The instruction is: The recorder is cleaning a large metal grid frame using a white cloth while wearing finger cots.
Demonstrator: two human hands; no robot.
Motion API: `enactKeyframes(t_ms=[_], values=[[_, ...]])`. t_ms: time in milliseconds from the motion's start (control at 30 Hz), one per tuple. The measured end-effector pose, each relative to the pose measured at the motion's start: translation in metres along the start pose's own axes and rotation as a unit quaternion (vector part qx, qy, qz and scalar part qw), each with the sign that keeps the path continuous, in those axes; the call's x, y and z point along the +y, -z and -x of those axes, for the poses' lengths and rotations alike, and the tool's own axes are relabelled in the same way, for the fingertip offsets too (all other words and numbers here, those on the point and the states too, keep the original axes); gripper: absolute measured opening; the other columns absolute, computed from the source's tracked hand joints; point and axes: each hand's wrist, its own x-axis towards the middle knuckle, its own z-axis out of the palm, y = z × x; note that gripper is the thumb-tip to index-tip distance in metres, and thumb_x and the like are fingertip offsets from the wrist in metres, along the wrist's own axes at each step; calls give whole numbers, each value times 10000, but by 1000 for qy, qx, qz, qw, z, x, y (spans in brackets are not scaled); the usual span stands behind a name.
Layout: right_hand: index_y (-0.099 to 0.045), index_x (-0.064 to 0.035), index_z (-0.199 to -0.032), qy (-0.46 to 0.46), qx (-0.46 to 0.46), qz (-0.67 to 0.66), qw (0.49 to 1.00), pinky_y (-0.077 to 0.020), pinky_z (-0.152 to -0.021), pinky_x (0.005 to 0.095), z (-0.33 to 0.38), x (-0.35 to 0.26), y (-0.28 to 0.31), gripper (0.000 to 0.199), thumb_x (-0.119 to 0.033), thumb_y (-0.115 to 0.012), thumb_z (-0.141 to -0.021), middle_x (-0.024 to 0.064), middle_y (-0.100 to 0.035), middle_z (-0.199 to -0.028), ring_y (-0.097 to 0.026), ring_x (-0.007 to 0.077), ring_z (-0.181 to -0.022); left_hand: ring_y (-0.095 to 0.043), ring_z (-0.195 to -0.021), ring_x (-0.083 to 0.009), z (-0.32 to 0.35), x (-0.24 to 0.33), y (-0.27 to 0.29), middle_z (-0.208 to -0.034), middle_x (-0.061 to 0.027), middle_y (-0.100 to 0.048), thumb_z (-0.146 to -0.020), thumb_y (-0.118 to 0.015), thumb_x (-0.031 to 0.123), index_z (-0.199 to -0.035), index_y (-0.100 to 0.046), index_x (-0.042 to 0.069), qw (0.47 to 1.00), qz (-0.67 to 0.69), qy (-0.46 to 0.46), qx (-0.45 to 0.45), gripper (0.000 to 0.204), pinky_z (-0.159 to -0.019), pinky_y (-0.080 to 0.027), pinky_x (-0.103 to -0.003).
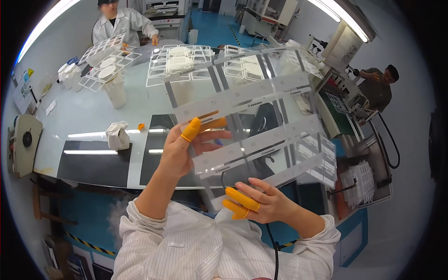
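Currently, left hand [186, 147] is half-closed, pinching clear printed plastic sheet [261, 142] by its left edge, tilted over white worktable [140, 99]; right hand [259, 203] curls loosely at sheet's lower edge, grip unclear.

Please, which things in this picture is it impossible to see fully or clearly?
In the head view:
Central black mat: partly hidden behind the left hand and clear sheet.
Small print: too small to read surely.
White bucket: inside covered by white pieces.
Person in white coat: head cut off by upper edge.
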Motion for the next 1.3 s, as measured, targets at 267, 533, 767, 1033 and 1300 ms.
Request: enactKeyframes(t_ms=[267, 533, 767, 1033, 1300], values=[[-422, -19, -1210, -399, 291, -129, 860, -349, -933, 338, -23, 66, 2, 480, -320, -549, -859, 112, -545, -1097, -502, 203, -1051, -626, -822, -340, 68, 46, 73, -992, -259, -582, -929, -388, 228, -1102, -485, -79, 984, -128, -102, 65, 367, -622, -557, -387], [-472, 7, -1147, -403, 300, -543, 672, -491, -602, 194, -38, 43, -36, 276, -151, -413, -929, 133, -638, -844, -614, 121, -632, -591, -607, -167, 98, 53, 103, -760, -134, -620, -917, -452, 261, -1029, -552, -15, 934, -239, -134, 229, 314, -547, -466, -240], [-469, 0, -1162, -385, 215, -544, 713, -497, -653, 199, -48, 26, -59, 268, -110, -399, -928, 118, -631, -906, -612, 111, -675, -462, -747, -143, 78, 88, 61, -896, -65, -551, -813, -541, 26, -1036, -570, 10, 545, -699, -308, 346, 226, -670, -397, -252], [-338, 33, -1286, -360, 200, -568, 713, -494, -722, 233, -68, -10, -67, 411, 26, -401, -880, 132, -622, -915, -618, 148, -757, -494, -901, -264, 13, 54, -1, -899, -101, -548, -660, -699, 65, -765, -593, 4, 436, -808, -387, 80, 161, -717, -407, -366], [-369, 69, -1246, -306, 183, -513, 781, -497, -714, 235, -51, -3, -65, 404, 60, -430, -847, 146, -631, -879, -639, 181, -749, -512, -863, -275, 14, 39, -8, -805, -116, -544, -615, -718, 69, -665, -559, -6, 394, -821, -404, 90, 183, -693, -424, -361]])
